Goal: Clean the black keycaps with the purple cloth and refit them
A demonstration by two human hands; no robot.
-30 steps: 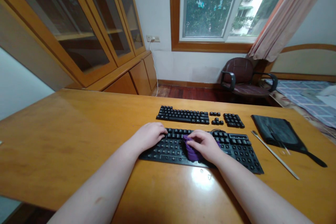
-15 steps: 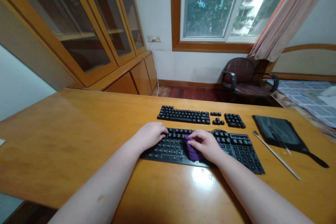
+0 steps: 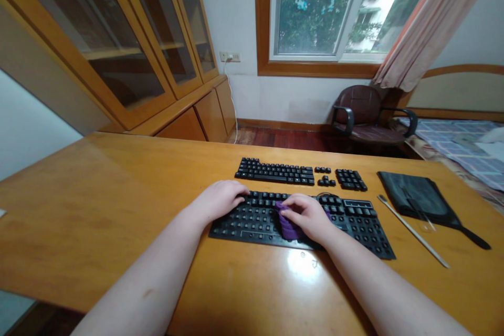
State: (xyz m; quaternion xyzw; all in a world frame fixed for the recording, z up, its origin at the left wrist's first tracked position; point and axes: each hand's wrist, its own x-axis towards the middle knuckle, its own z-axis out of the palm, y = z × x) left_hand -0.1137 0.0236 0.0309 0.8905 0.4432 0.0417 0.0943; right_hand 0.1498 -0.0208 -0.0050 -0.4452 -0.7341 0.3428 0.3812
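A black keyboard [image 3: 252, 224] with most keycaps off lies flat on the desk, its bare switches showing. My left hand [image 3: 226, 197] grips its upper left corner, thumb and fingers bent over the edge. In my right hand [image 3: 309, 215] is a bunched purple cloth [image 3: 289, 228], pinched between thumb and fingers and pressed onto the keyboard right of its middle. The hand hides part of the cloth and the switches beneath. Behind the keyboard, loose black keycaps [image 3: 275, 172] are laid out in keyboard order, with a number pad block [image 3: 350, 179] to the right.
To the right lie a thin pale stick-like brush [image 3: 413, 231], a black pouch [image 3: 421, 197] and a clear-and-dark small tool [image 3: 421, 212]. The wooden desk [image 3: 98, 210] reaches left to a glass-door cabinet [image 3: 129, 37]. Beyond its far edge stands a brown armchair [image 3: 362, 110].
My left hand has shifted slightly left along the keyboard's corner. My right hand and the cloth stay in nearly the same place on the keyboard.
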